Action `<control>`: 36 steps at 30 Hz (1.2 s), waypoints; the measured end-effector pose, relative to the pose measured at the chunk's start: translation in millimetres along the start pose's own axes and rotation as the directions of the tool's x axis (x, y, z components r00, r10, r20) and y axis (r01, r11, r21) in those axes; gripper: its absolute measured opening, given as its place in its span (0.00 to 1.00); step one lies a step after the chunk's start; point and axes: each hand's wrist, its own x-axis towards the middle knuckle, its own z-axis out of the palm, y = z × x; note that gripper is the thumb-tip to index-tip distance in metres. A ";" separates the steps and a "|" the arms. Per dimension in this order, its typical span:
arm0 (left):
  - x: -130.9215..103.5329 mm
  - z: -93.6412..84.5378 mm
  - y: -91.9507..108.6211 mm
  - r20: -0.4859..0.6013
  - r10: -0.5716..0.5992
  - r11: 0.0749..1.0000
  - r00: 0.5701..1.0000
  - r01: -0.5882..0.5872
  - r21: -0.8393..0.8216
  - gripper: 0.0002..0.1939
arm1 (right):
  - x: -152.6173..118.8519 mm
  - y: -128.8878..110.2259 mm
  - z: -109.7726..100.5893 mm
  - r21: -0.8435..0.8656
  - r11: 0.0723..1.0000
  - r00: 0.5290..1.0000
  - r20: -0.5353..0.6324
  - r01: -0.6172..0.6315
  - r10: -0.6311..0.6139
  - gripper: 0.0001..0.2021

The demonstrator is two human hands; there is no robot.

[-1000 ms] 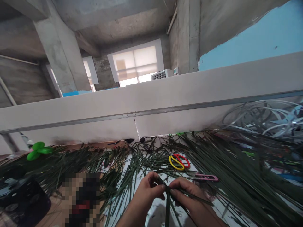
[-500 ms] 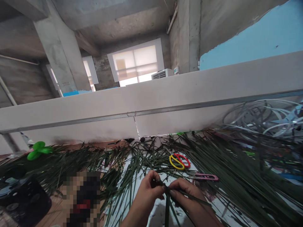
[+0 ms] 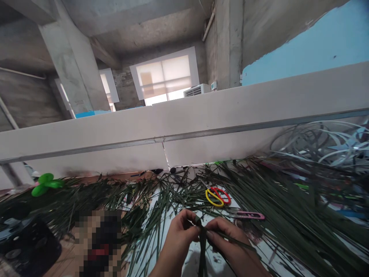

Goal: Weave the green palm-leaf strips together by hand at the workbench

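Observation:
My left hand [image 3: 184,230] pinches dark green leaf strips [image 3: 203,248] between thumb and fingers, near the bottom middle of the head view. Close beside it, my right hand [image 3: 223,235] grips the same strips, thumb and forefinger pressed together. The strips cross between my fingertips; some hang down toward me and one runs off to the right under my palm. Exactly how they are folded is hidden by the fingers. Beyond my hands lie scissors [image 3: 216,195] with one yellow and one red handle. A pink-handled thread snipper [image 3: 250,215] rests to their right.
Long green leaves [image 3: 276,204] cover the right side, with shorter cut strips [image 3: 160,209] on the left. A green balloon-like object [image 3: 46,184] and a black container [image 3: 27,244] stand at left. Pale coiled bands [image 3: 323,142] lie far right. A white partition [image 3: 184,119] runs behind the table.
The strips hanging from my fingers have drawn closer together, and a folded piece now stands up above my left fingertips. Both hands stay almost in place.

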 end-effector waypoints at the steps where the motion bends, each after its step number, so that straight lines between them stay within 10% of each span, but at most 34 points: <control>1: 0.3 0.2 -0.9 -0.005 0.007 1.000 1.000 -0.007 0.001 0.09 | 0.2 0.8 0.4 0.006 1.000 1.000 -0.009 -0.010 0.010 0.10; 14: -20.7 8.6 13.6 0.073 0.299 0.817 0.952 -0.295 0.496 0.09 | 3.6 14.4 3.0 0.211 0.977 0.999 0.007 -0.041 0.041 0.10; 36: -15.0 4.2 14.0 0.294 0.315 0.427 0.902 -0.412 0.805 0.33 | 7.5 13.6 1.9 0.399 0.915 0.989 -0.106 -0.050 0.101 0.11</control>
